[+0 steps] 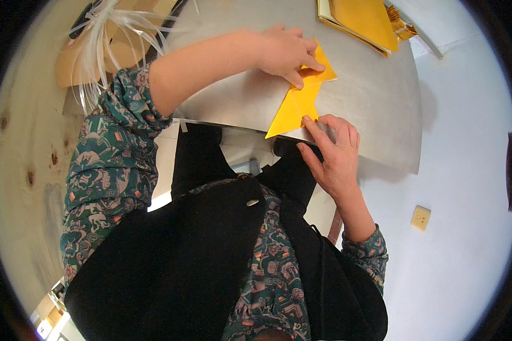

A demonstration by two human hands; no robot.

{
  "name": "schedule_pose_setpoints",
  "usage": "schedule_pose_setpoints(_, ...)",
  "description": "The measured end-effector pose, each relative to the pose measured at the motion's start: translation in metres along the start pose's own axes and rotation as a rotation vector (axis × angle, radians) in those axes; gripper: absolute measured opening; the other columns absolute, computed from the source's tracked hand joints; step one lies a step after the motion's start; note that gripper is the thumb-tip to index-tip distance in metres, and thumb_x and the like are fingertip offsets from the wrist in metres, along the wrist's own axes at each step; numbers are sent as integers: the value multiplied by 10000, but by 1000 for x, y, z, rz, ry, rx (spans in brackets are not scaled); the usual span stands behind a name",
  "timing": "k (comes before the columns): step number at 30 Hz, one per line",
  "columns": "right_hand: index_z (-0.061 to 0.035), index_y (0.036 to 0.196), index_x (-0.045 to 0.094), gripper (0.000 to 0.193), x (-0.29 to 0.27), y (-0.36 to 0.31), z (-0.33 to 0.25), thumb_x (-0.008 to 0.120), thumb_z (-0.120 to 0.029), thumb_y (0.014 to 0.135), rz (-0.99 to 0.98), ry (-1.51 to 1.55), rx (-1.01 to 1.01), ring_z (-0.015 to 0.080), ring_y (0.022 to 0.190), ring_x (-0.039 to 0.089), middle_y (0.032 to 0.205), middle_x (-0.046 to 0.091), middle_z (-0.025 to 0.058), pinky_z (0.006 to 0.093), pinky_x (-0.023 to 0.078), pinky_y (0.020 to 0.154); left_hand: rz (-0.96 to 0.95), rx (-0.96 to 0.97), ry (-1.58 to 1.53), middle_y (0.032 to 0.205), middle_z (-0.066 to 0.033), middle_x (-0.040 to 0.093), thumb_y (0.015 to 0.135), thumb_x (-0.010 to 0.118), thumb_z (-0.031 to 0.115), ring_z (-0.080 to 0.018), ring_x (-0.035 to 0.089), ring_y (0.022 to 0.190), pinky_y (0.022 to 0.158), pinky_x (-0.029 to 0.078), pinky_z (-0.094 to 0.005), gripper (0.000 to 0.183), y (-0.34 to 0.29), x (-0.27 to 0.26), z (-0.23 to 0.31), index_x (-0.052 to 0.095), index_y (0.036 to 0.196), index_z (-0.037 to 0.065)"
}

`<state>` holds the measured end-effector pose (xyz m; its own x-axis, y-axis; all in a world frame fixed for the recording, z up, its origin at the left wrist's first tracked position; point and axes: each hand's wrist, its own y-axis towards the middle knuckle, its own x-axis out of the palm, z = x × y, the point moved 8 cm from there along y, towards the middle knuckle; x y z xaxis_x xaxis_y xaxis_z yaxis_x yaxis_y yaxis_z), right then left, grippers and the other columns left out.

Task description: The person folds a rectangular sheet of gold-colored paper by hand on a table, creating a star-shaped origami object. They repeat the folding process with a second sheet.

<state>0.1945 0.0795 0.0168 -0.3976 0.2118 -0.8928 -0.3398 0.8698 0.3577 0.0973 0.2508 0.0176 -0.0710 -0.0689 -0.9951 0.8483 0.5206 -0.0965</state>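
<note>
A folded yellow paper (299, 102) lies on a grey metal table (370, 96), its lower point sticking out over the near edge. My left hand (284, 52) reaches in from the left and presses its fingertips on the paper's upper folded part. My right hand (337, 156) rests at the table's near edge, fingers loosely extended, with the index fingertip pressing on the paper's lower right edge. Both forearms wear patterned green sleeves.
A stack of yellow paper sheets (363, 20) lies at the table's far side, with shiny gold pieces (403, 27) beside it. White plastic strips (96, 40) and a brown cardboard piece (132, 48) lie at the upper left. A beige socket plate (420, 217) sits on the pale surface at right.
</note>
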Motion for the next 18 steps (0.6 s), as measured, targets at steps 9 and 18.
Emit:
schedule_pose_setpoints(9, -95, 1108, 713, 427, 3, -10, -1, 868, -21, 716, 201, 119, -106, 333, 1211, 625, 1248, 687, 77, 432, 471, 1036, 354, 18, -292, 1271, -56, 654, 840, 837, 351, -328, 549, 1249, 1085, 445, -509, 408, -43, 8, 12, 694, 1182, 181)
schedule_pose_setpoints(18, -99, 1076, 713, 398, 4, -13, 0, 872, -70, 713, 260, 117, -82, 283, 1100, 629, 1173, 687, 47, 417, 465, 978, 413, 249, -413, 1084, -78, 669, 854, 757, 123, -308, 638, 1092, 923, 549, -418, 254, -65, 8, 50, 686, 1098, 113)
